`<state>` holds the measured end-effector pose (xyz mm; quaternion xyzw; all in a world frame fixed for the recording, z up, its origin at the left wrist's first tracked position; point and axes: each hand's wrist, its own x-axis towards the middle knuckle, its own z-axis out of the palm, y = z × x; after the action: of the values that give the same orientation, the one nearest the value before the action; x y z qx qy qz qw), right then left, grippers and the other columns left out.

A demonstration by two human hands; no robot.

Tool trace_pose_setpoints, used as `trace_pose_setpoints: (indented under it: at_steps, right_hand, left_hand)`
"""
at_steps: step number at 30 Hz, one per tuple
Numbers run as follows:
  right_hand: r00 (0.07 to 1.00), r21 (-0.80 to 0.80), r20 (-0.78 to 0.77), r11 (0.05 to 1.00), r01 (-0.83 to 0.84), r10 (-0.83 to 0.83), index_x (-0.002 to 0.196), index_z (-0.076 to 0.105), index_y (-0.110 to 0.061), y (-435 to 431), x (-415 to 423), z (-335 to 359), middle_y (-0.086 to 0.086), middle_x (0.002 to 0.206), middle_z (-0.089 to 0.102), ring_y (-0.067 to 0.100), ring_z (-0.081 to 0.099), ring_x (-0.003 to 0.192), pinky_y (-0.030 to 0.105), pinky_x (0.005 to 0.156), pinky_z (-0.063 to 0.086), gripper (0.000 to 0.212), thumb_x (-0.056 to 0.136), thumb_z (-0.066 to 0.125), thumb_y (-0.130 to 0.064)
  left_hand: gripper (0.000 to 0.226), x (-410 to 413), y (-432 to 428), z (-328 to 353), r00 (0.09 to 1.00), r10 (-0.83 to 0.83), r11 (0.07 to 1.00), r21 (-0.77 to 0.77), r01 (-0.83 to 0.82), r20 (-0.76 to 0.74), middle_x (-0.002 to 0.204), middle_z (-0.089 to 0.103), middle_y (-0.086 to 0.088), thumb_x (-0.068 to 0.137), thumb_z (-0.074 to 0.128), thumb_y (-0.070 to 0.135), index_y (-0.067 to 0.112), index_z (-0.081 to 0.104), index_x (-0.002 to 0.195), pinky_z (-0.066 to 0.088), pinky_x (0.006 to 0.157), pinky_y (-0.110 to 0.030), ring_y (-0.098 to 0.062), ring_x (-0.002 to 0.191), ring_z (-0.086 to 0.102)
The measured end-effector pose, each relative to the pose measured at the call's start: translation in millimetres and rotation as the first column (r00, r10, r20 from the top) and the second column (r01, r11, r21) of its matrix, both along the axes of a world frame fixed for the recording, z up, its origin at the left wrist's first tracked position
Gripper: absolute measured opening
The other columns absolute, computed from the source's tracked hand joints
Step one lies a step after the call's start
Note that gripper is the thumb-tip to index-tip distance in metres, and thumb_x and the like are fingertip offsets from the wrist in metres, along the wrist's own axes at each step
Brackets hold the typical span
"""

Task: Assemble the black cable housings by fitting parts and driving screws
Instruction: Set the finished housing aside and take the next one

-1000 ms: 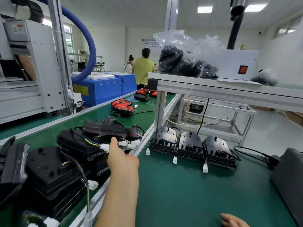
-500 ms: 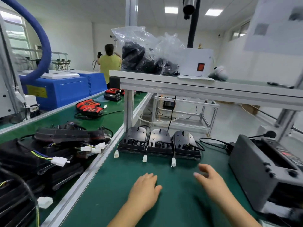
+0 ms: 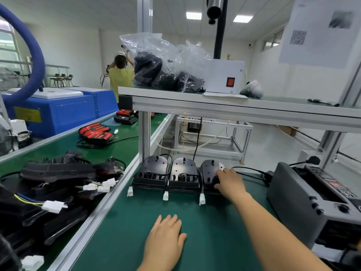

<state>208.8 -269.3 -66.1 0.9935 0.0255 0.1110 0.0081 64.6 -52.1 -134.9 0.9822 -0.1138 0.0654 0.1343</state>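
Three black cable housings stand side by side at the back of the green bench, each with a lead ending in a white plug: the left housing [image 3: 152, 173], the middle housing [image 3: 182, 174], the right housing [image 3: 210, 171]. My right hand [image 3: 227, 181] reaches forward and grips the right housing, fingers over its top, thumb at its front edge. My left hand [image 3: 166, 234] lies flat, palm down, on the green bench [image 3: 205, 231] in front, holding nothing.
A grey machine [image 3: 312, 200] stands at the right of the bench. A pile of black housings with wires [image 3: 58, 184] fills the conveyor on the left. An overhead shelf [image 3: 234, 106] carries a plastic bag of black parts [image 3: 162, 65] and a white box. A person stands far back.
My right hand has moved forward from above the bench and taken hold of the right housing. My left hand has settled flat on the bench. The view has shifted slightly right.
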Motion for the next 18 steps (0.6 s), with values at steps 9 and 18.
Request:
trace_pose_setpoints:
  at_steps: [9, 18]
  right_hand:
    - [0.993, 0.42, -0.077, 0.906, -0.052, 0.093, 0.089, 0.055, -0.02, -19, -6, 17, -0.001, 0.089, 0.06, 0.019, 0.055, 0.084, 0.033, 0.071, 0.046, 0.017, 0.082, 0.068, -0.028]
    - [0.983, 0.673, -0.071, 0.735, -0.077, 0.168, 0.083, 0.061, -0.021, -38, -64, 43, -0.006, 0.08, 0.062, 0.01, 0.056, 0.072, 0.022, 0.06, 0.041, 0.013, 0.078, 0.073, -0.025]
  left_hand:
    - [0.041, -3, 0, -1, 0.998, 0.004, 1.0, -0.026, -0.002, 0.06, 0.152, 0.029, 0.011, 0.1, 0.031, 0.043, 0.024, 0.041, 0.135, -0.002, 0.119, -0.028, -0.008, 0.143, 0.019]
    - [0.044, -6, -1, 2, 0.998, 0.01, 1.0, -0.006, -0.01, 0.064, 0.152, 0.03, 0.011, 0.1, 0.03, 0.043, 0.024, 0.039, 0.139, -0.002, 0.118, -0.028, -0.007, 0.142, 0.02]
